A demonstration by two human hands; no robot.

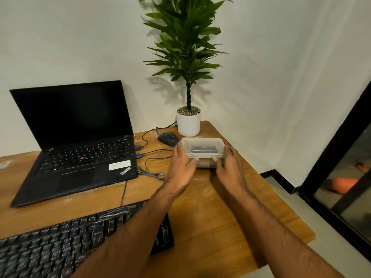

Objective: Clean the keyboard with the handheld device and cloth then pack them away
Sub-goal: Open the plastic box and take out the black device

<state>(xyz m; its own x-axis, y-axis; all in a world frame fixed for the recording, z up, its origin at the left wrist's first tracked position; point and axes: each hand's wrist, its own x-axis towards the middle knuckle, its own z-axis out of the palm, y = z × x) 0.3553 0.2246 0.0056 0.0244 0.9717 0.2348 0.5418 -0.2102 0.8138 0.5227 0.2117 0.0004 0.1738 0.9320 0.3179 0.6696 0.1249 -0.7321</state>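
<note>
Hands [204, 167] grip crosswise-lying container [202, 146].

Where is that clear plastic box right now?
In the head view, the clear plastic box sits toward the right rear of the wooden desk, just in front of the white plant pot, beside the black mouse, held between the left hand and right hand.

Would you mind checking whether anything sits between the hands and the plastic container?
Nothing visible does. The left hand and right hand already hold the lidded plastic container by its two ends. The mouse and plant pot lie behind it.
</note>
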